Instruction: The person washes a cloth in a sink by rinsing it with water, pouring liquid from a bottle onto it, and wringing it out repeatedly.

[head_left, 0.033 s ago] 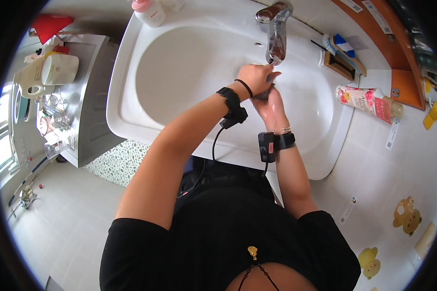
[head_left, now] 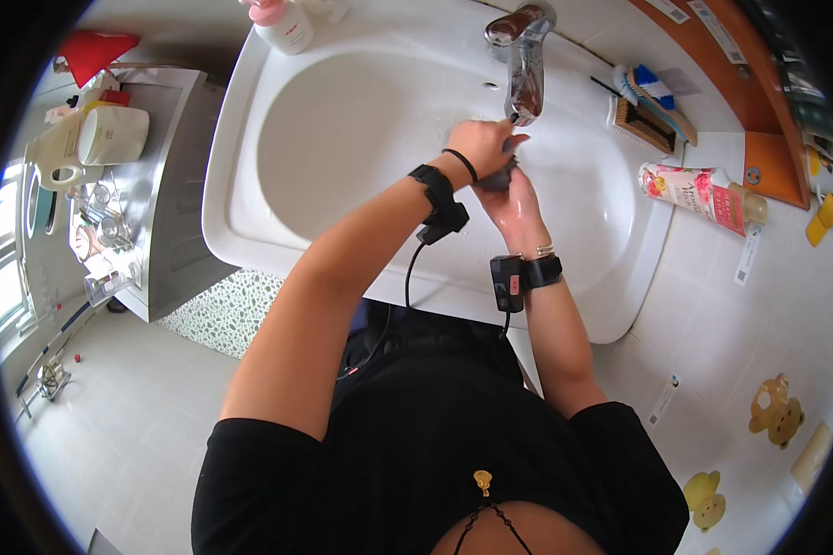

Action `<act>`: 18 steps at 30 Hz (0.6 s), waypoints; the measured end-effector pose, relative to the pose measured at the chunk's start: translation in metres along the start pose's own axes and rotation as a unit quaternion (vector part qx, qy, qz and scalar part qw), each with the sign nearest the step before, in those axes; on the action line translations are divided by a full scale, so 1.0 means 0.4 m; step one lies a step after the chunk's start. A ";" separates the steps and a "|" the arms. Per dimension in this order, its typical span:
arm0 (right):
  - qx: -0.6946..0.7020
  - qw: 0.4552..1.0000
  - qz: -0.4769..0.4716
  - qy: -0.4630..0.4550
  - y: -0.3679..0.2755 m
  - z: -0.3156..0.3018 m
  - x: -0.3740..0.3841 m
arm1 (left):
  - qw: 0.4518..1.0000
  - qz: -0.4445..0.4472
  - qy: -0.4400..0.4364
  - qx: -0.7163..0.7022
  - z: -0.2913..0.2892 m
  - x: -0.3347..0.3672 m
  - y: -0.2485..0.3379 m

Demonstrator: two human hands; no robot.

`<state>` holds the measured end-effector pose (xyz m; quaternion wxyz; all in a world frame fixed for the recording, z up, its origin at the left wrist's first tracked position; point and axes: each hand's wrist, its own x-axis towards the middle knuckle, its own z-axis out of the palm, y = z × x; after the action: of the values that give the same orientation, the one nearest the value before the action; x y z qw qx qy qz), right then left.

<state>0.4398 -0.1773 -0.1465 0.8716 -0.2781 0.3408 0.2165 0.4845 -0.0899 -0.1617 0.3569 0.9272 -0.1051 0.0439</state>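
Both hands are over the white washbasin [head_left: 342,139], just below the chrome tap [head_left: 526,79]. A small, wet-looking dark grey item [head_left: 498,178] is pressed between them; it might be a cloth or a sponge, but its kind is not clear. My left hand [head_left: 479,146] is closed on it from above. Underneath, my right hand [head_left: 518,205], wet and palm up, has its fingers curled around the same item, partly hidden by the left hand. Black straps with small boxes and cables are on both wrists.
A pink-topped pump bottle [head_left: 285,28] stands at the basin's far left corner. Brushes [head_left: 648,120] lie by the right rim, near a floral bottle [head_left: 699,194]. Leftward, a metal counter [head_left: 171,176] carries a white jug [head_left: 114,134] and glassware. An orange cabinet [head_left: 776,166] borders the right.
Both hands have shifted very slightly left and up. A little more of the grey item shows between them.
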 end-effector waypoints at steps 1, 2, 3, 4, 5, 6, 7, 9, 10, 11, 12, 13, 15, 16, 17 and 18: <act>-0.067 0.998 -0.015 -0.013 -0.009 -0.022 0.006 | 0.999 -0.035 -0.030 0.022 -0.004 0.018 -0.012; -0.134 0.990 -0.027 -0.026 -0.017 -0.051 0.011 | 0.995 -0.073 -0.059 0.045 -0.011 0.030 -0.029; -0.134 0.990 -0.028 -0.023 -0.027 -0.076 0.020 | 0.988 -0.137 -0.065 0.016 -0.022 0.042 -0.053; -0.219 0.974 -0.061 0.017 -0.041 -0.092 0.030 | 0.977 -0.200 -0.071 -0.012 -0.032 0.053 -0.080; -0.303 0.947 -0.093 0.056 -0.052 -0.102 0.039 | 0.962 -0.263 -0.043 -0.051 -0.036 0.056 -0.105; -0.302 0.947 -0.094 0.057 -0.061 -0.113 0.048 | 0.942 -0.324 -0.015 -0.090 -0.039 0.056 -0.129; -0.328 0.934 -0.108 0.089 -0.064 -0.118 0.056 | 0.941 -0.325 -0.014 -0.089 -0.037 0.052 -0.170; -0.377 0.907 -0.133 0.132 -0.074 -0.129 0.070 | 0.949 -0.312 -0.034 0.009 -0.024 0.036 -0.240; -0.374 0.907 -0.134 0.137 -0.080 -0.139 0.073 | 0.950 -0.309 -0.040 0.009 -0.017 0.027 -0.239; -0.367 0.908 -0.132 0.154 -0.085 -0.148 0.075 | 0.937 -0.329 -0.036 0.111 -0.008 0.012 -0.235; -0.359 0.908 -0.130 0.171 -0.088 -0.157 0.076 | 0.914 -0.344 -0.031 0.213 0.001 0.002 -0.230; -0.359 0.909 -0.128 0.167 -0.082 -0.153 0.077 | 0.909 -0.345 -0.023 0.231 0.024 -0.013 -0.237; -0.361 0.913 -0.083 0.171 -0.075 -0.152 0.079 | 0.937 -0.225 -0.138 0.228 0.072 -0.044 -0.217; -0.360 0.913 -0.083 0.172 -0.074 -0.156 0.080 | 0.947 -0.152 -0.204 0.198 0.083 -0.053 -0.202; -0.359 0.915 -0.088 0.164 -0.073 -0.160 0.082 | 0.947 -0.151 -0.205 0.198 0.084 -0.054 -0.200; -0.357 0.916 -0.092 0.155 -0.071 -0.163 0.083 | 0.947 -0.151 -0.207 0.191 0.083 -0.051 -0.199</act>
<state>0.4473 -0.2337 -0.2006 0.6662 -0.6314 0.3447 0.1966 0.4827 -0.0513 -0.2417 0.1456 0.9717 -0.0254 -0.1845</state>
